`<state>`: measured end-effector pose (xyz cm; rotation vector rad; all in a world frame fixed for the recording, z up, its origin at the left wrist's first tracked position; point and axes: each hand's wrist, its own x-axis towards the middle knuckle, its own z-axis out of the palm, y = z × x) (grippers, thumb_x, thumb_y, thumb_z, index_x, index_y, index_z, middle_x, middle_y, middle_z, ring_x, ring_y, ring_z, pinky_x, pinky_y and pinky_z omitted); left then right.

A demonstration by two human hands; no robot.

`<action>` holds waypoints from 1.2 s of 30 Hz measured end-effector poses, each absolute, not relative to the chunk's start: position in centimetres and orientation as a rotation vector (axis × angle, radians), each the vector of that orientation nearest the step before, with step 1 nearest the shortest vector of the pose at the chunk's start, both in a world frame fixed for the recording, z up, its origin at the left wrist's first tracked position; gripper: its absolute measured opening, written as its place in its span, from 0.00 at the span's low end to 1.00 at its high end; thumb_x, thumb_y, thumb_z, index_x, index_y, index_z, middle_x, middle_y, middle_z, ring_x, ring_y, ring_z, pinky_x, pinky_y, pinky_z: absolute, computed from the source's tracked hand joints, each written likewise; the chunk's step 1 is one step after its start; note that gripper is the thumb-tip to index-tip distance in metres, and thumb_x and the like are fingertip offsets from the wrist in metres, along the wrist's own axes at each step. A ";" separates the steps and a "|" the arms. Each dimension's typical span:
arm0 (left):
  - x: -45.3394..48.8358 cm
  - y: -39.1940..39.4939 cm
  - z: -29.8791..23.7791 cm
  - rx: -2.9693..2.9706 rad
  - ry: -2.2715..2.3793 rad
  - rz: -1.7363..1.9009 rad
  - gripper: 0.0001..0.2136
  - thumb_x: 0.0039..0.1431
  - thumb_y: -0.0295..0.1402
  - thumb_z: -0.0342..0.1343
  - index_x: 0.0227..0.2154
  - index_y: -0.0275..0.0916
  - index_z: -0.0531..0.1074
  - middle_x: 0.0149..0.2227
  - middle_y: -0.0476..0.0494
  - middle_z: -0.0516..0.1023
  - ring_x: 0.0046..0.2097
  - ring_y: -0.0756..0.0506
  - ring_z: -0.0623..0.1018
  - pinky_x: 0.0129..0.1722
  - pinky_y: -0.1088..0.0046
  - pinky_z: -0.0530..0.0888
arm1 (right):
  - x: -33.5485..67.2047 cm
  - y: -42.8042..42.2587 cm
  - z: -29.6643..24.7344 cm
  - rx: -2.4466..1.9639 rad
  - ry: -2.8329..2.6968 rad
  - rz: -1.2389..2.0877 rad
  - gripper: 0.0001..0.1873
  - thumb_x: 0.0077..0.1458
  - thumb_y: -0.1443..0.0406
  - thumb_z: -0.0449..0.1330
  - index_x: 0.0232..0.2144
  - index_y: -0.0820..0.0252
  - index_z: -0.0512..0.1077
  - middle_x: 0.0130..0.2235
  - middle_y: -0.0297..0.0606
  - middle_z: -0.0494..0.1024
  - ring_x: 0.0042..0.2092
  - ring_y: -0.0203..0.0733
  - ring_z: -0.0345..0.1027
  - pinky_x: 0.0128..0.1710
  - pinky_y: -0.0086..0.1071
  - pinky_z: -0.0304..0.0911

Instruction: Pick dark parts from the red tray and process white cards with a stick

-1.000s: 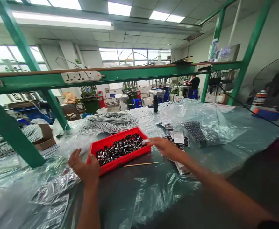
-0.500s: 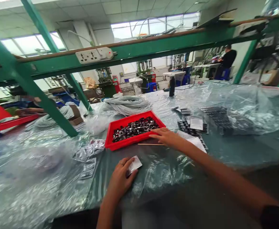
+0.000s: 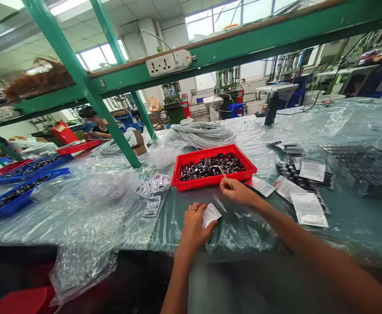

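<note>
My left hand [image 3: 195, 226] rests near the table's front edge, its fingers and thumb closed on a small white packet [image 3: 212, 213]. Between the fingers of my right hand [image 3: 238, 191] is a thin wooden stick [image 3: 222, 171], tilted up, its far end over the red tray [image 3: 194, 182]. That shallow tray is filled with small dark, shiny pieces [image 3: 207, 168], and my right hand is just outside its front rim. A white packet [image 3: 262, 186] lies right of the hand, by the tray's corner.
More white packets [image 3: 308, 208] and dark sheets [image 3: 322, 187] lie to the right. Silvery packs [image 3: 154, 184] and crumpled clear plastic [image 3: 102, 187] are left of the tray. Coiled grey cable [image 3: 200, 134] lies behind it; a green frame [image 3: 119, 139] crosses above the table. Co-workers sit farther off.
My right hand has picked up the wooden stick from in front of the tray and raised its tip over the pieces. My left hand keeps the packet. The view has swung left.
</note>
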<state>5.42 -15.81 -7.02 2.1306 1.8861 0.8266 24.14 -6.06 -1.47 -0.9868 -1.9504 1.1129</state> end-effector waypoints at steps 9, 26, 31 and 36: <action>6.3 -16.3 -7.0 2.095 2.007 0.789 0.22 0.55 0.42 0.63 0.50 0.38 0.71 0.48 0.37 0.72 0.51 0.36 0.72 0.52 0.57 0.69 | 16.0 -6.3 -2.2 -0.524 -1.067 1.709 0.30 0.53 0.47 0.59 0.12 0.56 0.53 0.14 0.22 0.46 0.14 0.25 0.36 0.15 0.26 0.34; 6.4 -16.4 -6.9 2.115 1.929 0.790 0.22 0.54 0.43 0.65 0.49 0.38 0.71 0.47 0.39 0.73 0.51 0.37 0.73 0.51 0.57 0.68 | 16.0 -6.9 -2.9 -0.524 -1.039 1.664 0.26 0.52 0.54 0.59 0.12 0.56 0.53 0.13 0.23 0.47 0.14 0.25 0.36 0.13 0.25 0.36; 6.6 -16.4 -7.0 2.148 1.932 0.783 0.21 0.53 0.44 0.66 0.46 0.39 0.72 0.47 0.40 0.74 0.51 0.36 0.73 0.50 0.56 0.68 | 15.1 -7.1 -3.0 -0.535 -1.052 1.671 0.26 0.51 0.52 0.60 0.12 0.56 0.53 0.13 0.23 0.47 0.14 0.26 0.37 0.13 0.25 0.35; 6.6 -16.4 -7.1 2.114 1.964 0.810 0.23 0.53 0.44 0.66 0.48 0.38 0.72 0.47 0.39 0.74 0.50 0.37 0.74 0.51 0.58 0.68 | 17.3 -6.7 -2.6 -0.505 -1.044 1.673 0.27 0.55 0.52 0.57 0.13 0.55 0.51 0.14 0.22 0.44 0.15 0.26 0.33 0.13 0.25 0.36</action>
